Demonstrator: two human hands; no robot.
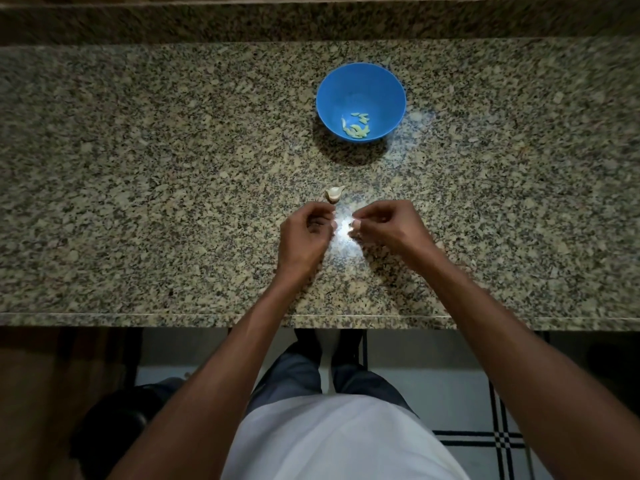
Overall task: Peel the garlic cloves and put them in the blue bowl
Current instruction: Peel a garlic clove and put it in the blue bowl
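A blue bowl (361,102) stands on the granite counter, with several pale peeled garlic cloves (356,128) at its bottom. A partly broken garlic head (334,193) lies on the counter below the bowl, just beyond my hands. My right hand (388,226) pinches a small pale garlic clove (355,223) at its fingertips. My left hand (306,233) hovers close beside it with fingers curled; what it holds is hidden. A bright glare on the counter sits between the two hands.
The speckled granite counter (173,168) runs the full width, with a raised back ledge (311,22) behind it and its front edge (173,315) near my body. Small bits of garlic skin (440,244) lie to the right of my right hand.
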